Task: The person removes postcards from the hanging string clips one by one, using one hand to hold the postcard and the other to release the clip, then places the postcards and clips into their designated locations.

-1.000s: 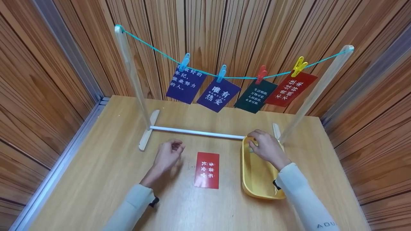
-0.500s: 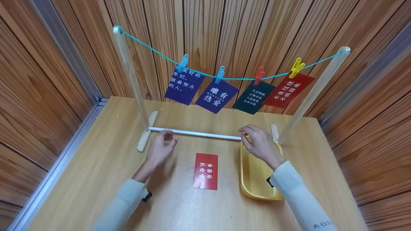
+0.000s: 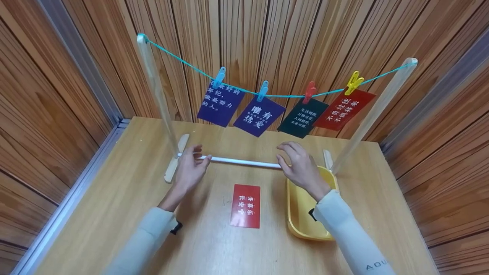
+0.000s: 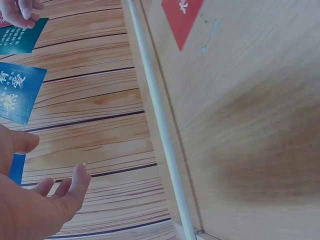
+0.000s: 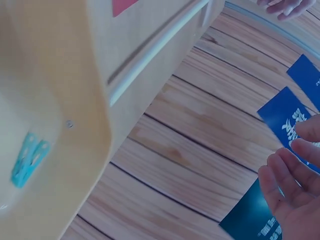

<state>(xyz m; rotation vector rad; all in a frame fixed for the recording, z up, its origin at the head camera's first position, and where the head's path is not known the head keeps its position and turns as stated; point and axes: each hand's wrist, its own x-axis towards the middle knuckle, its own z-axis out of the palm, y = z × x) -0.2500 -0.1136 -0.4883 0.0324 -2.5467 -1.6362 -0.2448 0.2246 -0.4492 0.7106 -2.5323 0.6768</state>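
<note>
My left hand (image 3: 191, 168) hovers over the left end of a white rod (image 3: 244, 162), its fingers loosely bent and holding nothing. Above the back left corner of a yellow basket (image 3: 291, 217) is my right hand (image 3: 301, 166), also holding nothing. From a sagging cord (image 3: 179, 57) hang two blue cards (image 3: 221, 103) under blue clothespins (image 3: 263, 91), a dark green card (image 3: 303, 118) under a red clothespin (image 3: 310, 93), and a red card (image 3: 345, 109) under a yellow clothespin (image 3: 354, 83). Another blue clothespin (image 5: 30, 160) lies inside the basket in the right wrist view.
A loose red card (image 3: 245, 206) lies flat on the wooden table (image 3: 214, 244) between my forearms. Upright posts, the left post (image 3: 158, 91) and right post (image 3: 376, 110), carry the cord and stand on short feet. Wood-panelled walls (image 3: 244, 38) enclose the table.
My left hand has moved forward and slightly left, from the table toward the rod. The right hand has risen from over the basket and shifted left and forward. The hung cards look unchanged.
</note>
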